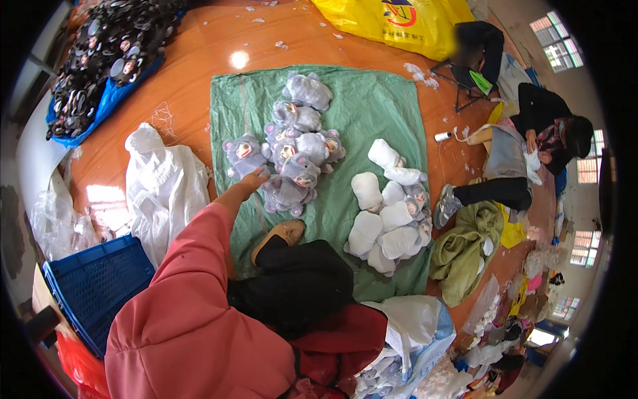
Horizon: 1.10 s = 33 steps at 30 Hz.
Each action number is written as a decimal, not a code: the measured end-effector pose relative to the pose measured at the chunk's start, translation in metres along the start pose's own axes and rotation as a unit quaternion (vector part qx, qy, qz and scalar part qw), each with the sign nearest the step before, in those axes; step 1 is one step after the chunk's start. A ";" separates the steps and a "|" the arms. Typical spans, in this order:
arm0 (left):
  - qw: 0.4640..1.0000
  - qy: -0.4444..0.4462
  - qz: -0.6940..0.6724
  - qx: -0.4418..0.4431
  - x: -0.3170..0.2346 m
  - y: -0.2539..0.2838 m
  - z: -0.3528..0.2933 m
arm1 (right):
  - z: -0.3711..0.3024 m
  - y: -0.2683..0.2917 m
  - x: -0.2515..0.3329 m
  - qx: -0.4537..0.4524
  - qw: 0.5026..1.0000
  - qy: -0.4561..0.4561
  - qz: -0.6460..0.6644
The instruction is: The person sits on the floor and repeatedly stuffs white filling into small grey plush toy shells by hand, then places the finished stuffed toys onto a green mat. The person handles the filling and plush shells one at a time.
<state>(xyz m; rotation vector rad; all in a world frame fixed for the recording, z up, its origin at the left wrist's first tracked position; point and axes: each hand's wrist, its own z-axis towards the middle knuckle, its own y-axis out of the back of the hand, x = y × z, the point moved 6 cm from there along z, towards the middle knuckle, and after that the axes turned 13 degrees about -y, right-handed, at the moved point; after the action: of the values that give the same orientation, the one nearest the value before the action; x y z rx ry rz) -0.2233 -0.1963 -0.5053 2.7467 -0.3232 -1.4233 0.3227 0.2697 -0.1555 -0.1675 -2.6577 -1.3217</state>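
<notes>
My left hand [250, 181] reaches out at the end of a pink sleeve, over the near edge of a grey plush toy [245, 151] at the left of a group. Its fingers are stretched out and seem to touch that toy. Beside it lie several more grey plush toys with pink ears, one of them the near toy [297, 176], some face up. To their right is a pile of white stuffed pieces [399, 216], with some grey plush among them. All rest on a green woven sheet [345, 193]. My right hand does not show.
A white sack [166, 186] and blue crate [100, 279] stand at my left. Dark parts heap on a blue sheet [109, 100] farther off. A seated person [545, 133] works at the right, near an olive sack [468, 246]. A white bag [412, 326] lies beside me.
</notes>
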 end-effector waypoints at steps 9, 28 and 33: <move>0.998 0.016 -0.033 0.057 0.052 0.030 -0.009 | -0.020 -0.065 -0.115 0.025 0.992 -0.090 -0.083; 0.937 0.030 0.323 0.128 -0.048 0.043 -0.137 | 0.055 -0.147 -0.152 -0.235 0.941 -0.046 0.241; 0.881 -0.084 0.445 0.139 -0.098 0.025 -0.135 | 0.097 -0.171 -0.194 0.029 0.976 -0.143 0.162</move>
<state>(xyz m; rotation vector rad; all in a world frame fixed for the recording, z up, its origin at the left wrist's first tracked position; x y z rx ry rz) -0.1731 -0.2110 -0.3455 2.0725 -1.6381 -1.3578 0.4736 0.2391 -0.3851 -0.8028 -2.7307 -1.1885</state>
